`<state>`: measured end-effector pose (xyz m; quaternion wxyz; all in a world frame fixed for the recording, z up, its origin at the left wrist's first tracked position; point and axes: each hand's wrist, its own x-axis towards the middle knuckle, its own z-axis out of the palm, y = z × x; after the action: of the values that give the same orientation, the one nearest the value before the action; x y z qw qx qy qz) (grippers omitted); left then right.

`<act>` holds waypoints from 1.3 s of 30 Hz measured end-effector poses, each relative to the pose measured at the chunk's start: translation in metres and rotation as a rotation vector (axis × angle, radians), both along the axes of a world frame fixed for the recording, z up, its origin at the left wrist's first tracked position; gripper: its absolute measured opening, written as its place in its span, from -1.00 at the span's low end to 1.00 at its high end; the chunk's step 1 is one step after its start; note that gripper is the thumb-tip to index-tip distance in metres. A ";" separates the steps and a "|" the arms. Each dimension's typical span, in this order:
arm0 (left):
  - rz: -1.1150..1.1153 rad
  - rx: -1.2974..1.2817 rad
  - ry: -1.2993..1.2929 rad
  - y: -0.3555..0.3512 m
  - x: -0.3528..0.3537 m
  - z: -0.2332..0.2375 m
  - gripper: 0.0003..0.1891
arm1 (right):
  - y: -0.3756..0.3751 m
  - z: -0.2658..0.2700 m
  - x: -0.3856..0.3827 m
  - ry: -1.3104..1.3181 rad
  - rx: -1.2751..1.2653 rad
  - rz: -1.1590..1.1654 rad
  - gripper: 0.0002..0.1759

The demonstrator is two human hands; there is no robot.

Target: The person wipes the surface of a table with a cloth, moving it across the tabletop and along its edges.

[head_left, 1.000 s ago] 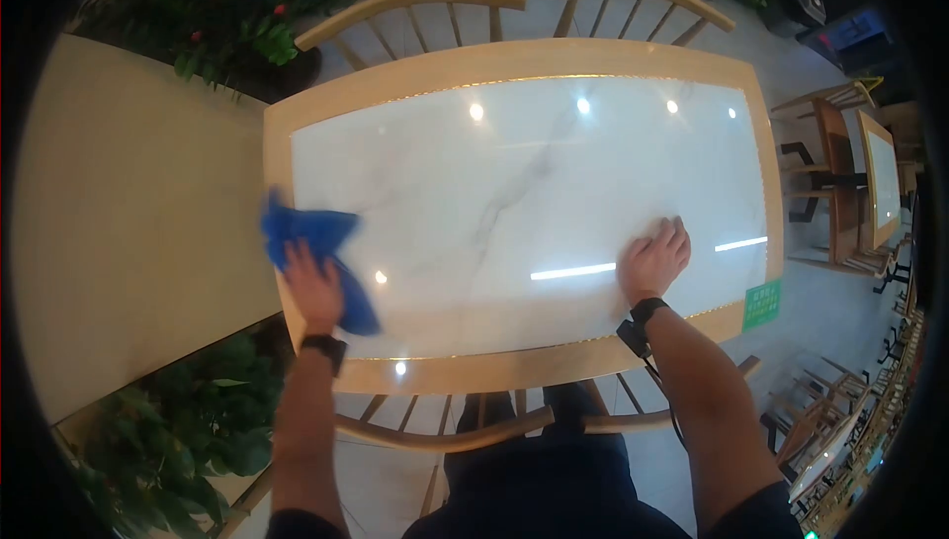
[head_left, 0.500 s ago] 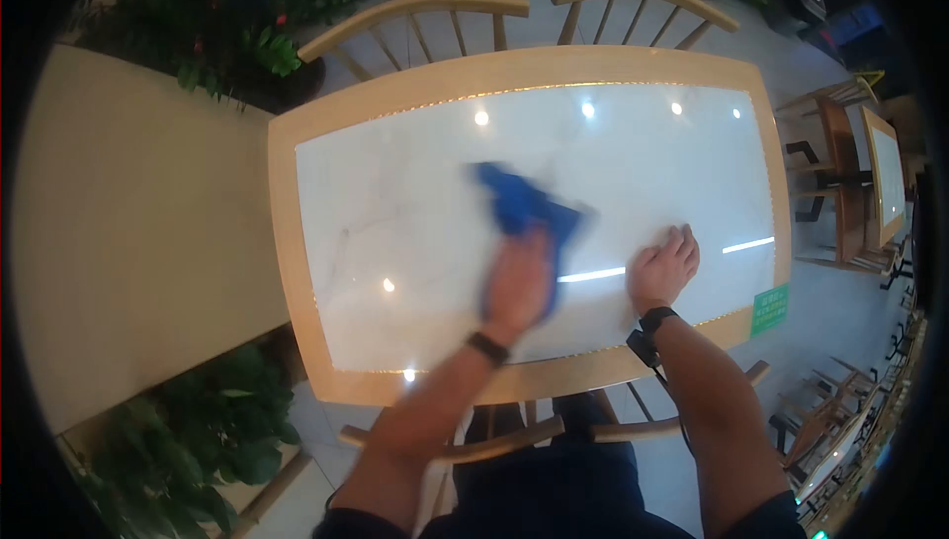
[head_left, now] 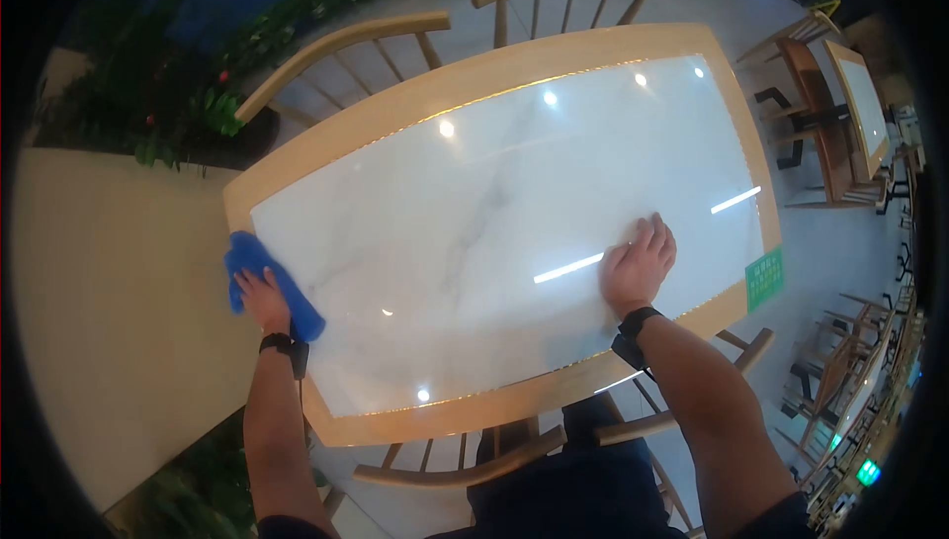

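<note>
My left hand (head_left: 263, 300) presses a blue cloth (head_left: 294, 300) against the left edge of the table (head_left: 554, 401). The cloth is bunched and partly covers the wooden rim, and its underside is hidden. On the right half of the glossy white marble-look top, my right hand (head_left: 641, 267) rests palm down with its fingers extended, holding nothing. A dark band sits on each wrist.
Two wooden chairs (head_left: 341, 44) stand beyond the table's far side. More chair backs (head_left: 465, 475) are on my side. A tan partition (head_left: 109, 302) borders the left, with plants around it. A green sign (head_left: 764, 279) hangs at the right edge.
My left hand has carried the blue cloth from the middle of the tabletop to its left edge. My right hand stays on the tabletop. The view has tilted.
</note>
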<state>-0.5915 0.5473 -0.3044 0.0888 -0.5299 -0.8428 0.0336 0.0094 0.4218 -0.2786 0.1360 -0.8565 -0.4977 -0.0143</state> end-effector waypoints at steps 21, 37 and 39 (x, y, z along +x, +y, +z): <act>-0.534 0.037 -0.372 0.025 0.176 0.058 -0.43 | 0.000 -0.002 0.002 -0.057 -0.023 0.029 -0.45; -0.681 0.229 -0.369 0.093 0.285 0.014 -0.50 | -0.003 -0.002 0.001 -0.039 -0.036 0.021 -0.44; -0.813 0.218 -0.629 0.078 0.355 0.032 -0.60 | -0.002 -0.001 0.001 -0.047 -0.044 0.013 -0.44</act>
<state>-0.2367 0.6252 -0.2725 -0.1078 -0.7862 -0.5537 -0.2522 0.0104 0.4202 -0.2797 0.1055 -0.8556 -0.5063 -0.0225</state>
